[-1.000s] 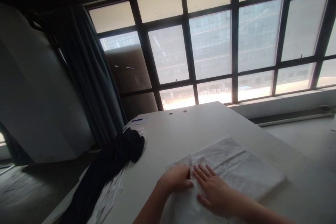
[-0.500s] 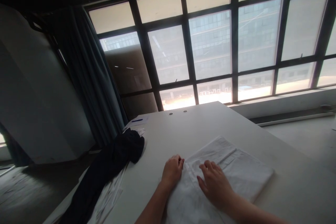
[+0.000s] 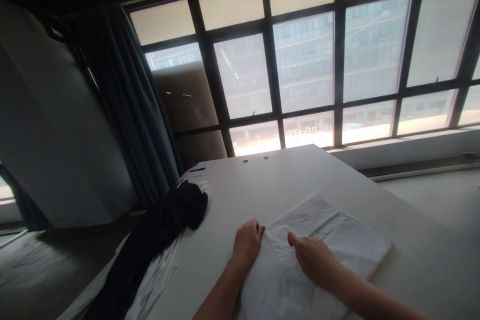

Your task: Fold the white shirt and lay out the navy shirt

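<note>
A white folded garment (image 3: 348, 245) lies on the white table in front of me, with creases and a long seam across its upper part. At its left edge my left hand (image 3: 248, 240) is closed, its curled fingers on a corner of the cloth. Over the middle of the garment my right hand (image 3: 313, 257) is closed too, thumb and forefinger pinched together at the fabric. The fingertips of that hand are partly hidden behind it. Between both hands a smooth flap of the cloth shows.
Dark clothing (image 3: 157, 240) lies along the left edge of the white table (image 3: 262, 185), over some white cloth (image 3: 157, 277). Papers with a blue pen (image 3: 197, 169) are at the far left corner. Beyond stand a dark curtain (image 3: 131, 105) and large windows (image 3: 303, 65).
My right hand has gone from loosely spread fingers to a closed pinch over the garment. My left hand stays at the cloth's left edge. The view has shifted slightly.
</note>
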`<state>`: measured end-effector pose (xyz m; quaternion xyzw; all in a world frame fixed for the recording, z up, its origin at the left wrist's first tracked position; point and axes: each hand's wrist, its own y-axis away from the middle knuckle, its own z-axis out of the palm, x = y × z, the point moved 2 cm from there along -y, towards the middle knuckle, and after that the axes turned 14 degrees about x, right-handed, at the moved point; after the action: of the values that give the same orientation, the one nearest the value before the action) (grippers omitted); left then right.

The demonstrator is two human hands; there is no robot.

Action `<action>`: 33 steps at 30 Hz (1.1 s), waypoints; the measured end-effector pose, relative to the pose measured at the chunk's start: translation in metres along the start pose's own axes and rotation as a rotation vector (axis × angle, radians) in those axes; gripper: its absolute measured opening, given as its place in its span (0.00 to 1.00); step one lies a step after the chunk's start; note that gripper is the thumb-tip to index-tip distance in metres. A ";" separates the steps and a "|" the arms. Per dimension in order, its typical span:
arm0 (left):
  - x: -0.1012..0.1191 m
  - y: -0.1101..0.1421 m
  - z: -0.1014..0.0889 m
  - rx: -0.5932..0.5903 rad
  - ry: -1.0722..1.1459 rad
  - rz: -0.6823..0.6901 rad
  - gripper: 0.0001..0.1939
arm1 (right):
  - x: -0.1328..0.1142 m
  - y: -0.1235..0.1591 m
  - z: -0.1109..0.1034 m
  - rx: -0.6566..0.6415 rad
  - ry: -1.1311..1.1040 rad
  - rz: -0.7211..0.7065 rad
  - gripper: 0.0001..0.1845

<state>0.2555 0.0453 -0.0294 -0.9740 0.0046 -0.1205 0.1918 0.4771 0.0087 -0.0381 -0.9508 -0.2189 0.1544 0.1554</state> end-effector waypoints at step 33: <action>0.069 0.068 0.001 -0.261 0.124 0.235 0.49 | 0.180 -0.034 -0.028 0.086 0.221 0.601 0.24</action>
<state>0.3256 -0.0213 -0.0399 -0.9740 0.1458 -0.1557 0.0761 0.6285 0.1148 -0.0407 -0.9764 0.0968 0.0983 0.1659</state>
